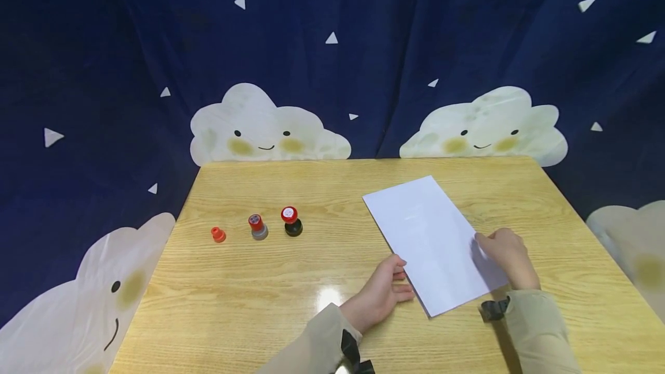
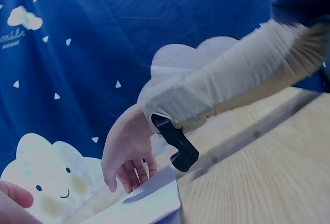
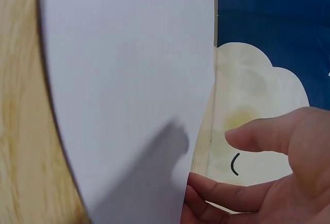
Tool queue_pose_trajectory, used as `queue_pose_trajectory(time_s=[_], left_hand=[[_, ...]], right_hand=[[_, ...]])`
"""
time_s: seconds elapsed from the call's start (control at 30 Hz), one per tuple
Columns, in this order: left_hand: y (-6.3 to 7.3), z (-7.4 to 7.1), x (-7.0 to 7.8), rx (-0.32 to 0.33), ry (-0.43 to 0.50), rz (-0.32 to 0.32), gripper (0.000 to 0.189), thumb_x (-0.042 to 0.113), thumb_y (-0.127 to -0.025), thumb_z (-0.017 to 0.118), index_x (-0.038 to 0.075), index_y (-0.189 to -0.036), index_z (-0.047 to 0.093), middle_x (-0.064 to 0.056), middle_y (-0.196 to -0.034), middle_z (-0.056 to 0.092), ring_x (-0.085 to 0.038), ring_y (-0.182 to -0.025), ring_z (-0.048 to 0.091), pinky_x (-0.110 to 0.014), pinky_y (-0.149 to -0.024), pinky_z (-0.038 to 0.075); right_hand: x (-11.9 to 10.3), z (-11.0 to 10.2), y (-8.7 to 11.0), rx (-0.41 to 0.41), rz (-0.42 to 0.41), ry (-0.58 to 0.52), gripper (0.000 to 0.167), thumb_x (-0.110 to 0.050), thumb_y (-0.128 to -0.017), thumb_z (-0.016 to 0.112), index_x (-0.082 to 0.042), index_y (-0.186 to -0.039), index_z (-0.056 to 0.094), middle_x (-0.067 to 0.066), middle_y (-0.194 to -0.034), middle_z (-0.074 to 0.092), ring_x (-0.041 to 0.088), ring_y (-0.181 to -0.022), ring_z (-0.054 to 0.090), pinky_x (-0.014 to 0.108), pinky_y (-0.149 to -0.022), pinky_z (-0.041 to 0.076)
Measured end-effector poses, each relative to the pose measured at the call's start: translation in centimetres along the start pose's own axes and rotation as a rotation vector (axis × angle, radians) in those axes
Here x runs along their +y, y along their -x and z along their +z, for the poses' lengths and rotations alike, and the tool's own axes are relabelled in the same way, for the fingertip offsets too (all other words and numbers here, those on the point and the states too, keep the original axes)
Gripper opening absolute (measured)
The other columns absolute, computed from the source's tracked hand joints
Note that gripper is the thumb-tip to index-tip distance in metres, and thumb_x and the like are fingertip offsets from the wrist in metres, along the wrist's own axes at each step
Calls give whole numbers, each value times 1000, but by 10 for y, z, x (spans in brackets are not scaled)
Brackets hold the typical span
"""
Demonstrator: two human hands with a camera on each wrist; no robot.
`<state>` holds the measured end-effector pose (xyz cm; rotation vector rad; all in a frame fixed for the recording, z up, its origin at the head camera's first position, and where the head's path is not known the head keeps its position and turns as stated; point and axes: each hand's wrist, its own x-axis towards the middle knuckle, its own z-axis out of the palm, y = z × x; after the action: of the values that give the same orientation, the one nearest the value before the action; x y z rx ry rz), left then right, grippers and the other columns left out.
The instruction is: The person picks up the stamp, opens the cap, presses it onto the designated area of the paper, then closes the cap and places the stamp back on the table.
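A white paper sheet (image 1: 436, 247) lies slanted on the right half of the table, a hand at each long side. At its lower left edge is my left hand (image 1: 379, 293), thumb tip at the edge and the other fingers spread beside it. My right hand (image 1: 510, 253) is at the right edge. In the right wrist view the right thumb (image 3: 263, 135) stands apart from the paper, while the fingers (image 3: 234, 195) reach its side. The left wrist view has the right hand (image 2: 129, 146) above the paper's near corner, with part of the left hand (image 2: 13, 203) at the lower left.
On the table's left half stand a small red piece (image 1: 218, 235), a red-and-grey stamp (image 1: 257, 227) and a stamp with red knob and black base (image 1: 292, 221). Behind the wooden table (image 1: 208, 316) hangs a dark blue curtain (image 1: 291, 27) printed with clouds.
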<state>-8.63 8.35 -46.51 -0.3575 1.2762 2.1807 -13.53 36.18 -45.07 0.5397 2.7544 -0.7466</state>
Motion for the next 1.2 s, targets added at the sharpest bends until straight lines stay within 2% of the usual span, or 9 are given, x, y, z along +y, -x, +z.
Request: queue_pose_trajectory(time_s=[0.1,0.17,0.37,0.5,0.6,0.77,0.9,1.07,1.2], left_hand=[[2,2,0,6,-93,31,38,19,-82,53,-5,-112,48,-19,-113,37,-31,-92,45,-52,-95,49],[3,4,1,3,-120,46,42,18,-83,54,-6,-116,49,-20,-119,39,-31,-95,45,-51,-98,47],[3,7,3,-30,-70,67,47,16,-85,51,-13,-121,44,-29,-125,41,-43,-113,47,-55,-109,39],[2,5,2,-77,-49,78,51,15,-87,47,-18,-126,41,-35,-127,44,-49,-122,48,-56,-110,37],[0,3,0,-88,-57,94,49,13,-88,46,-19,-125,42,-36,-124,47,-49,-121,51,-55,-108,40],[-1,1,-5,-76,-46,98,41,13,-88,47,-15,-119,45,-34,-118,51,-46,-115,56,-55,-105,44],[-1,-1,-8,-69,-59,94,42,13,-89,46,-15,-120,45,-33,-117,51,-45,-113,56,-54,-104,44],[3,2,-6,-18,-112,107,39,12,-87,49,-13,-117,46,-26,-116,47,-38,-107,54,-52,-103,45],[13,5,-2,5,-165,112,53,14,-85,51,-15,-128,42,-28,-134,39,-41,-118,45,-55,-108,39]], right_hand=[[0,0,1,0,-9,-1,58,-35,-96,49,21,-110,57,37,-103,59,42,-89,58,51,-75,51],[0,-1,1,-1,-13,1,58,-35,-96,49,21,-110,58,37,-103,59,42,-89,58,51,-75,51],[0,-2,1,-3,-22,8,59,-36,-96,49,21,-111,58,38,-107,59,45,-92,58,54,-79,51],[0,-1,1,-7,-19,-2,59,-35,-96,49,21,-111,57,38,-106,59,45,-92,58,54,-79,51],[1,-1,2,-10,-23,-10,59,-35,-97,48,22,-112,56,38,-106,58,45,-93,58,54,-78,51],[0,-1,2,-20,-16,-12,60,-35,-97,48,22,-113,55,38,-106,58,44,-93,58,54,-78,51],[-1,-1,2,-20,-8,-10,60,-35,-98,48,22,-114,55,38,-107,58,45,-93,58,55,-79,51],[-1,0,3,-7,-2,-16,57,-34,-98,48,21,-113,55,36,-103,59,43,-91,58,53,-76,51],[-1,1,4,7,0,-14,55,-32,-98,48,20,-111,57,33,-100,59,42,-89,57,51,-74,50]])
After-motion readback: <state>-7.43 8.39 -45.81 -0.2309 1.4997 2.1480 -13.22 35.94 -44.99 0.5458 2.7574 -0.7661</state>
